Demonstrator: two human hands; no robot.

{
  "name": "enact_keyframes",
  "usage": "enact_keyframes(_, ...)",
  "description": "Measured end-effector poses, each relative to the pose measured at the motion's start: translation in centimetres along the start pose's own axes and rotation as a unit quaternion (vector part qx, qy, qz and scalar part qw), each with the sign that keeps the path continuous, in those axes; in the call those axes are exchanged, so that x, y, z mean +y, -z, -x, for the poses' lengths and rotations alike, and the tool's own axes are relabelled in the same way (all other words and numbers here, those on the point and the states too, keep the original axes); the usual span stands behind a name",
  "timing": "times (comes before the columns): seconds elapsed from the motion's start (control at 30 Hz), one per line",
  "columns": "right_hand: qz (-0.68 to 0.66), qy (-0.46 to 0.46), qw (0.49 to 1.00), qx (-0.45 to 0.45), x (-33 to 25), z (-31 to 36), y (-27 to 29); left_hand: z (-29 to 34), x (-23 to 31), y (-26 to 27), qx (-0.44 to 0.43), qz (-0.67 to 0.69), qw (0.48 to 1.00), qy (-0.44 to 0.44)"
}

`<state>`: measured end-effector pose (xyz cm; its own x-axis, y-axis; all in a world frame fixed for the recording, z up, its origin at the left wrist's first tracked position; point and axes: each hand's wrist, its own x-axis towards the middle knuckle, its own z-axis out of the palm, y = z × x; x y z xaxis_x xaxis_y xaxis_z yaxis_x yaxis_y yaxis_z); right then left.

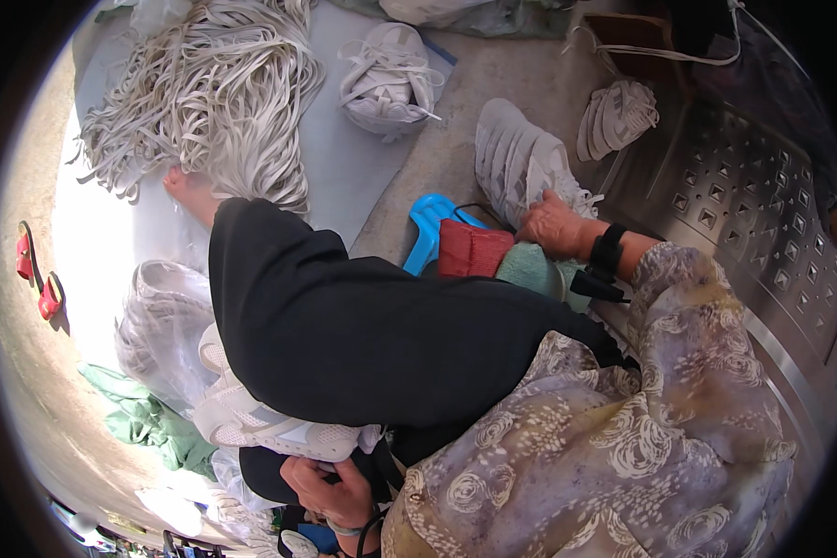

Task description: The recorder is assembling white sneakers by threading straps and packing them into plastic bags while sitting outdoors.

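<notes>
My right hand (pixel 558 228) is closed at the near end of a row of nested white shoe uppers (pixel 516 153) on the floor, its fingers on the laced front one. Low in the view, my left hand (pixel 333 491) has its fingers curled at the lower edge of more white mesh shoe uppers (pixel 270 414). These lie partly under my black-trousered leg (pixel 372 325), which hides some of them. Beside my right wrist are a red padded block (pixel 474 249), a green rounded pad (pixel 523 265) and a bright blue plastic stool (pixel 427 232).
A large heap of white shoelaces (pixel 219 93) covers the sheet at the far left. Laced uppers (pixel 388 79) stand beside it, and another small stack (pixel 616 119) sits farther right. A studded metal plate (pixel 744 205) borders the right side. Red sandals (pixel 48 296) lie far left.
</notes>
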<state>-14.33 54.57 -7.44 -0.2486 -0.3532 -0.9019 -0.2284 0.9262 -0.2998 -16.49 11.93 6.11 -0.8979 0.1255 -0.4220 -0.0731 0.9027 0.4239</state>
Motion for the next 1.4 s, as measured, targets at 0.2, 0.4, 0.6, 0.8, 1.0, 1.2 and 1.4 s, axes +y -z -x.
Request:
enact_keyframes(0.2,-0.017,0.003,1.0,-0.015,0.2,-0.1,-0.2,-0.1,-0.2,-0.1,0.023,0.007,1.0,0.002)
enact_keyframes(0.4,-0.03,0.005,1.0,-0.001,0.1,0.1,0.0,-0.1,-0.2,-0.4,0.038,0.013,0.999,-0.012)
enact_keyframes(0.6,-0.005,0.012,1.0,0.015,0.3,-0.2,0.0,0.1,0.0,-0.2,0.035,0.015,0.999,-0.002)
enact_keyframes(0.8,-0.016,-0.026,0.998,0.05,1.6,-4.7,2.3,0.5,-0.9,-0.8,0.059,0.012,0.998,-0.02)
enact_keyframes(1.0,-0.37,-0.213,0.858,0.286,4.6,-13.4,7.1,0.6,-0.8,-0.8,0.079,0.007,0.996,-0.033)
enact_keyframes(1.2,-0.62,-0.253,0.693,0.269,6.3,-18.4,9.8,0.5,-0.8,-0.8,0.055,0.037,0.998,-0.006)
enact_keyframes(1.4,-0.66,-0.192,0.645,0.335,5.7,-18.0,8.0,-0.1,-0.5,-0.1,0.039,0.012,0.999,-0.014)
